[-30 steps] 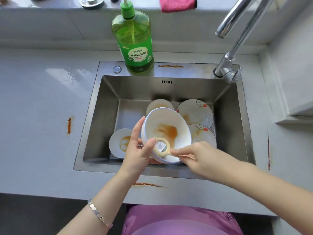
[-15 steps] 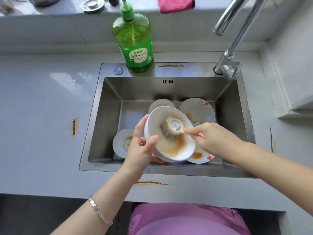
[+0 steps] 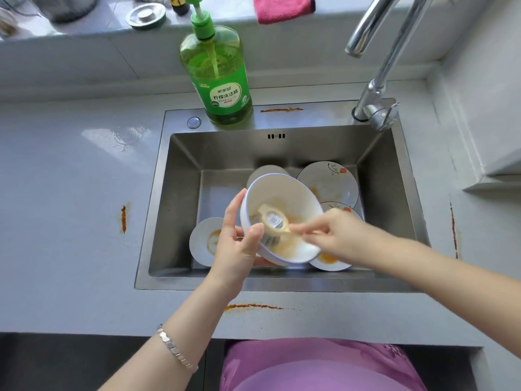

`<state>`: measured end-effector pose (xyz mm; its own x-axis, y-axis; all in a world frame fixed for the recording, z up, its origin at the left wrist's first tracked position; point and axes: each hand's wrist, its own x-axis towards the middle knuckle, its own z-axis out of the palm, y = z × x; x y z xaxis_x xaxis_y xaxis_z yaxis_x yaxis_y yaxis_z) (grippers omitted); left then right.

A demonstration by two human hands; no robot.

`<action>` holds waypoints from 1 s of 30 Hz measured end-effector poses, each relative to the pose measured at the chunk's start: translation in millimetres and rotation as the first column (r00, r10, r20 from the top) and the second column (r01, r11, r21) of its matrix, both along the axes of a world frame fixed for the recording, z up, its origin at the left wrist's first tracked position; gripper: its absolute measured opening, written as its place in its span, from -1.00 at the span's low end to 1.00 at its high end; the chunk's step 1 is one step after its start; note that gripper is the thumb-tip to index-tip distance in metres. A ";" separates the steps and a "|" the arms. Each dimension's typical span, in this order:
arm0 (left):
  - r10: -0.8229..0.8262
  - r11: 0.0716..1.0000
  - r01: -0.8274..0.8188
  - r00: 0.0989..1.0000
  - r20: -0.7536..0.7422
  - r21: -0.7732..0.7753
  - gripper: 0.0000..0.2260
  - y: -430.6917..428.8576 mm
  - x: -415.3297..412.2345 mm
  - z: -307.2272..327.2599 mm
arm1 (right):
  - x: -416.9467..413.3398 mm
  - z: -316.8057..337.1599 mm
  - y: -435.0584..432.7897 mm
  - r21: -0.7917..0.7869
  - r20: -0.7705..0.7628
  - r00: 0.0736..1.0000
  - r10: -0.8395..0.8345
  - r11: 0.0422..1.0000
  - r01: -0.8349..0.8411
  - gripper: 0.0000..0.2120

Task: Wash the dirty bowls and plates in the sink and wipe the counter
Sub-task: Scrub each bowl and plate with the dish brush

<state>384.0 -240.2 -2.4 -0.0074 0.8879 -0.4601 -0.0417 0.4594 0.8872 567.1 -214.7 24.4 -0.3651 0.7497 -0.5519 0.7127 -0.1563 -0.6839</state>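
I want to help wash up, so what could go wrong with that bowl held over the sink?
The left hand alone holds the tilted bowl; it might slip and crack the dirty plate below. The right hand presses the dish brush inside, so orange sauce could flick onto the counter.

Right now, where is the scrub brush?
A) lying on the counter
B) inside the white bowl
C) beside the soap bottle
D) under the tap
B: the right hand holds the scrub brush inside the white bowl, which the left hand grips above the sink.
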 end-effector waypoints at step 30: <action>0.063 0.989 -0.078 0.990 -0.125 -0.124 -0.54 15.3 -6.7 15.7 | -3.7 0.5 17.6 -0.085 0.125 0.983 0.137 0.988 -0.127 -0.74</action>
